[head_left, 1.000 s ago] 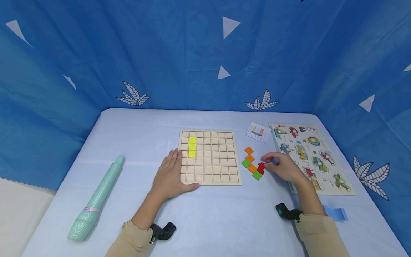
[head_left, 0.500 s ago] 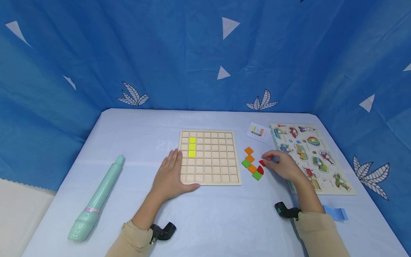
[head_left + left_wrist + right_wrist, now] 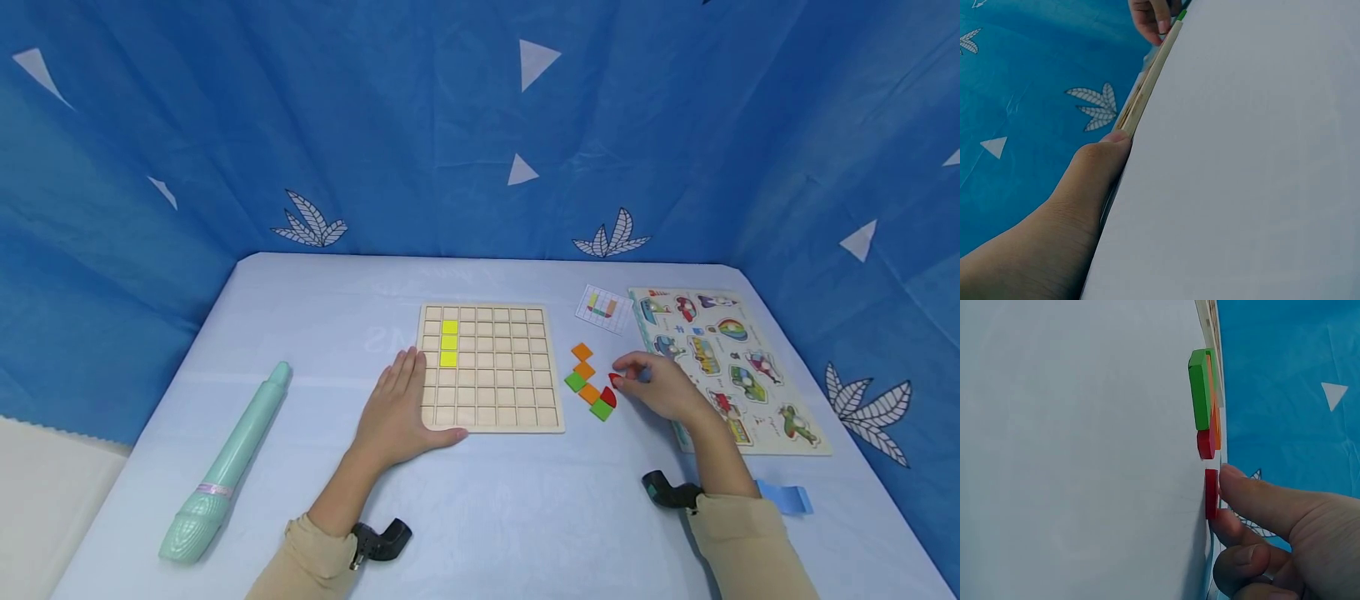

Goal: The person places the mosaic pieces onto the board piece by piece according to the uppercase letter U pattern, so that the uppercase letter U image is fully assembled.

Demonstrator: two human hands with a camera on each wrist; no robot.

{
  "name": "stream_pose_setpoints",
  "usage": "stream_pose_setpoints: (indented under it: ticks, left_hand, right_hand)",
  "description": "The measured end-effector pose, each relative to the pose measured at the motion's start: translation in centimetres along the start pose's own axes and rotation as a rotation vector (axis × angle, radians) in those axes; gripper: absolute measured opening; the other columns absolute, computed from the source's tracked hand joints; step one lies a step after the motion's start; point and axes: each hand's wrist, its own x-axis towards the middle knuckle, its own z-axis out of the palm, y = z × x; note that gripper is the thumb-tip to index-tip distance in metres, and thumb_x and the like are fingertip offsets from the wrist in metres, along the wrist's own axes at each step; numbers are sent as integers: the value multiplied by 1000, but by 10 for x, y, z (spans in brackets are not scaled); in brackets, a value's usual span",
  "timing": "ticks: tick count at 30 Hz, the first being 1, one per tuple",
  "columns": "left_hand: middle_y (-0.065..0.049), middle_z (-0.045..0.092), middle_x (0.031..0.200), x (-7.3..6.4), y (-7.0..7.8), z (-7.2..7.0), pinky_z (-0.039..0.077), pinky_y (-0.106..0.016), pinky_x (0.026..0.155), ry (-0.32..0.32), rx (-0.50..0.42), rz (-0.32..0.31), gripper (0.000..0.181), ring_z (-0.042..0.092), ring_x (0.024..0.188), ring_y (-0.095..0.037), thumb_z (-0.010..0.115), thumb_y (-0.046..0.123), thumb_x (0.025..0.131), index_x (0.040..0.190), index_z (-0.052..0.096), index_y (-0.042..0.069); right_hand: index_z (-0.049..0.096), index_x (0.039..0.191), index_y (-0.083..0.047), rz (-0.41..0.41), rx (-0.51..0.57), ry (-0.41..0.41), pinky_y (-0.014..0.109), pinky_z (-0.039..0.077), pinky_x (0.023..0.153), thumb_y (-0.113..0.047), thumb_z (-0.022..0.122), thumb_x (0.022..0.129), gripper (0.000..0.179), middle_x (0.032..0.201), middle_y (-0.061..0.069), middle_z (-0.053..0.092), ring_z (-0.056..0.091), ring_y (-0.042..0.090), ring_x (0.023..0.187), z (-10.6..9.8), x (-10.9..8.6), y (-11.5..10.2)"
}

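Note:
My left hand (image 3: 393, 412) lies with straight fingers along the left side of a wooden grid board (image 3: 491, 421), its thumb at the near edge. Three yellow square tiles (image 3: 448, 342) fill part of one column. Right of the board, my right hand (image 3: 663, 390) pinches a red quarter-round tile (image 3: 1211, 494) between thumb and forefinger, close over the table. Just beside those fingertips lies a second red tile (image 3: 608, 398), touching a green square tile (image 3: 601, 410). Orange tiles (image 3: 582, 352) and another green tile (image 3: 575, 382) continue the loose row.
A small pattern card (image 3: 603, 309) lies behind the loose tiles. At the right is a picture puzzle board (image 3: 772, 433), partly behind the right forearm, with a blue strip (image 3: 786, 498) nearer me. A mint-green toy microphone (image 3: 228, 467) lies at the left.
My right hand has drawn one red tile up and away from the other, leaving a small gap between them. The left hand and the board have stayed put.

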Motion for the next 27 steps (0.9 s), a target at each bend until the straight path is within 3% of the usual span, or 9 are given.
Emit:
stream_pose_setpoints:
  ticks: [7, 27]
  left_hand:
    - [-13, 6, 168, -1, 1, 0, 14, -48, 126, 2, -9, -2, 136, 3, 157, -27, 57, 90, 65, 159, 12, 3]
    - [-12, 5, 168, -1, 2, -2, 13, -48, 126, -3, -12, -6, 136, 3, 157, -27, 58, 90, 65, 159, 11, 3]
  right_hand:
    - [72, 114, -14, 20, -4, -36, 31, 43, 72, -23, 75, 88, 27, 105, 10, 65, 52, 25, 96, -2, 0, -3]
    - [64, 107, -14, -7, -1, -42, 31, 41, 69, -18, 74, 89, 21, 97, 7, 59, 50, 22, 86, 2, 1, 1]
